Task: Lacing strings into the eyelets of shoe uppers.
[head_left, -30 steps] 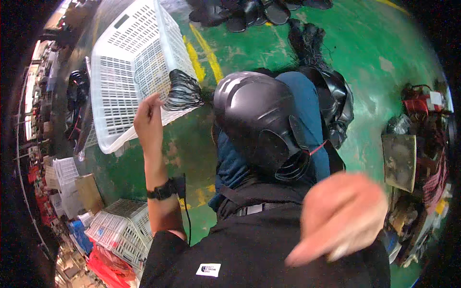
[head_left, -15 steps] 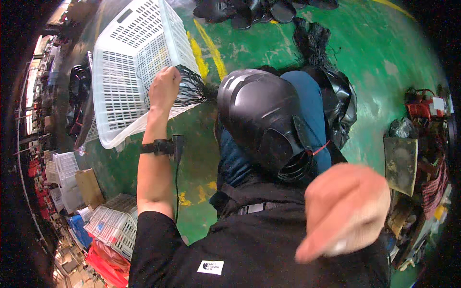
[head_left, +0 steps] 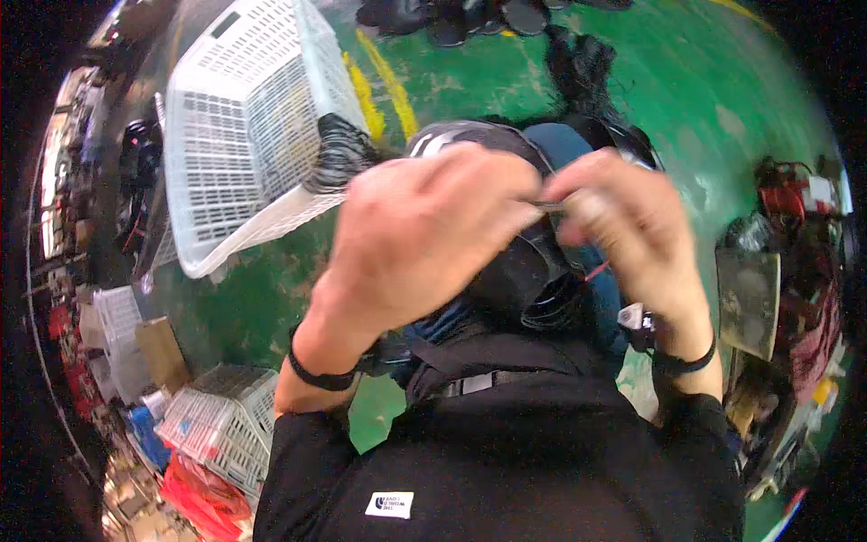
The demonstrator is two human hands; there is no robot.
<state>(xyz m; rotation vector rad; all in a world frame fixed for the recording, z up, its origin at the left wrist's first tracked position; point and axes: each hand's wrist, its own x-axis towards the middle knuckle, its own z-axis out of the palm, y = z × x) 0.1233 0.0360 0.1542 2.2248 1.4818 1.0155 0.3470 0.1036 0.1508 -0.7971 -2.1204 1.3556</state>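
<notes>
My left hand and my right hand are raised close together over my lap, fingers pinched and blurred by motion. Between the fingertips runs a short stretch of thin dark cord; its ends are hidden. Beneath the hands, a stack of glossy black curved shells rests on my legs, mostly covered by my left hand. Near its lower right shows a thin red tie. A bundle of thin black cords hangs over the near rim of a white plastic crate, left of my hands.
More black pieces lie along the far floor, and a black stringy bundle sits beyond my knee. White crates and a red bag stand at lower left. A board and a red object are at right.
My left hand has left the cord bundle on the crate and come right, over my lap. My right hand has moved forward to meet it, with a thin cord now between them.
</notes>
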